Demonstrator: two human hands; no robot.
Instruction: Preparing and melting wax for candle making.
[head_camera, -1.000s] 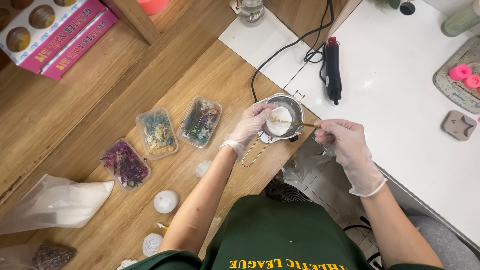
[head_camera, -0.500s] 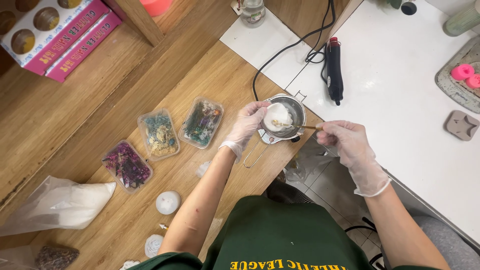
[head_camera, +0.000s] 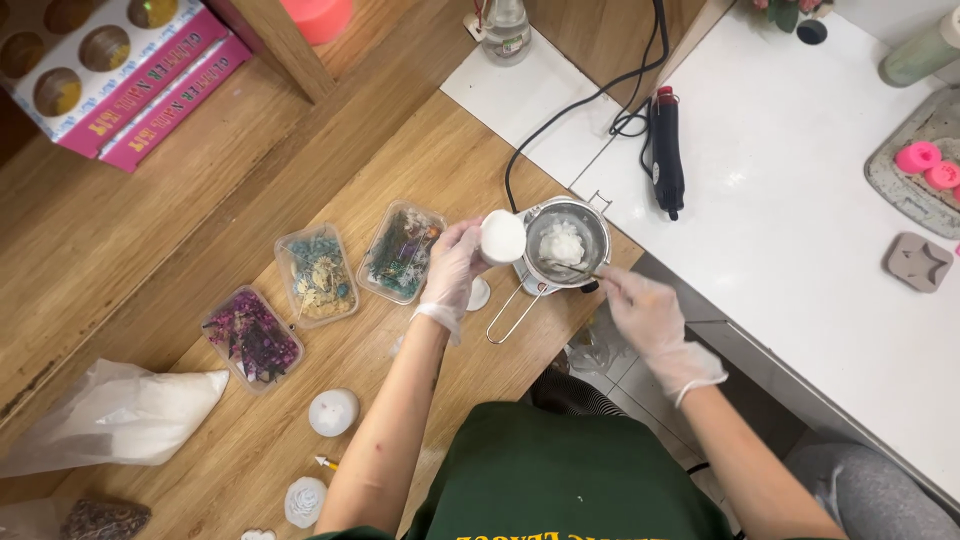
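My left hand (head_camera: 452, 268), in a thin clear glove, is curled around a small round white cup (head_camera: 502, 237), fingers closed on its side, holding it up just left of the small round metal melting pot (head_camera: 567, 240). The cup is lifted off the wooden table (head_camera: 300, 180) and sits at my fingertips, its white face turned up to the camera. My right hand (head_camera: 645, 318), also gloved, is pinched shut on the near end of a thin gold-coloured stick (head_camera: 572, 268); the stick's far end reaches into the pot, where a lump of white wax (head_camera: 561, 243) lies. The two hands are apart, with the pot between them. The pot's wire handle (head_camera: 510, 318) points back toward me, below my left hand. Just under the left hand lies a small white disc (head_camera: 479, 293) on the table. Farther left of my left hand are three clear plastic trays of dried flowers (head_camera: 315, 275). Beyond the right hand, on the white counter (head_camera: 800, 220), lies a black heat gun (head_camera: 665, 150) with its black cord (head_camera: 570, 110).
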